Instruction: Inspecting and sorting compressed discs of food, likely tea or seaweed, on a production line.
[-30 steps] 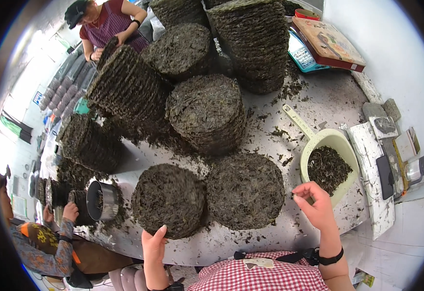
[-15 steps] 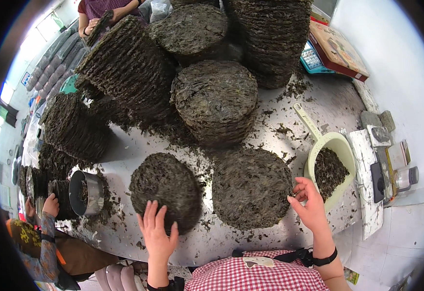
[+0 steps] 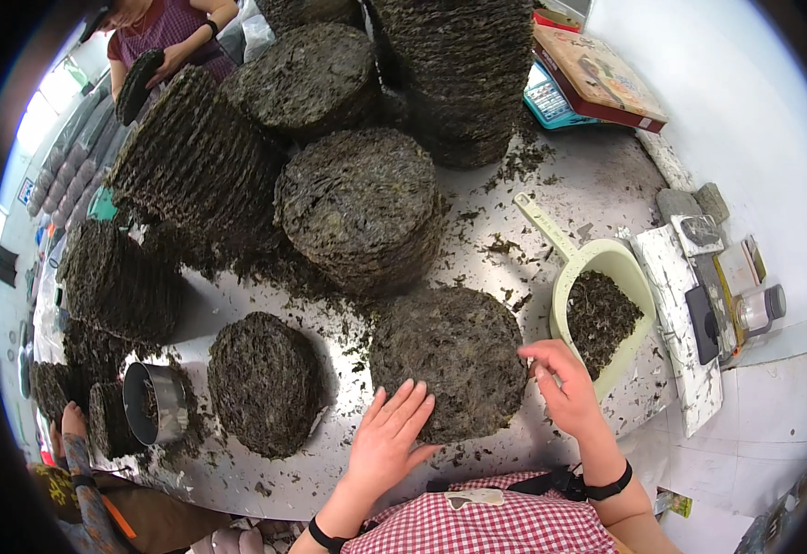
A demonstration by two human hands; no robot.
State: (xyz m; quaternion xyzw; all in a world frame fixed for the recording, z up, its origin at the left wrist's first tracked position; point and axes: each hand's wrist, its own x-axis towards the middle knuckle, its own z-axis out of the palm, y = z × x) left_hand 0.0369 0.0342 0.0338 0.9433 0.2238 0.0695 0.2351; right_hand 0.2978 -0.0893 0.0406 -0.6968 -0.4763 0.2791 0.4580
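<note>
At the far left, beyond the desk (image 3: 597, 175), a small blue-edged sign (image 3: 26, 191) carries marks too small to read. Lower down, a co-worker's hand (image 3: 74, 420) shows beside small dark stacks, with a metal pot (image 3: 168, 406) just to the right. Next comes a round, flaky dark cake (image 3: 265, 383), well apart from the person's hands. Behind it stand a slanting stack (image 3: 200, 157) and a shorter round stack (image 3: 357, 208).

The left hand (image 3: 387, 439) is spread flat, gripping nothing, its fingers lying on the lower left edge of a second cake (image 3: 454, 346), which lies nearest the person. The right hand (image 3: 560, 383) is bent at the cake's right edge, fingertips close to or touching it; whether they pinch anything cannot be told.

Just beyond that hand sits a pale green scoop (image 3: 639, 337) holding loose dark flakes (image 3: 600, 319). Behind, a printed picture box (image 3: 597, 69) leans over a light blue keypad device (image 3: 544, 97). Farthest right are a black phone (image 3: 702, 325) and a clear jar (image 3: 756, 309).
</note>
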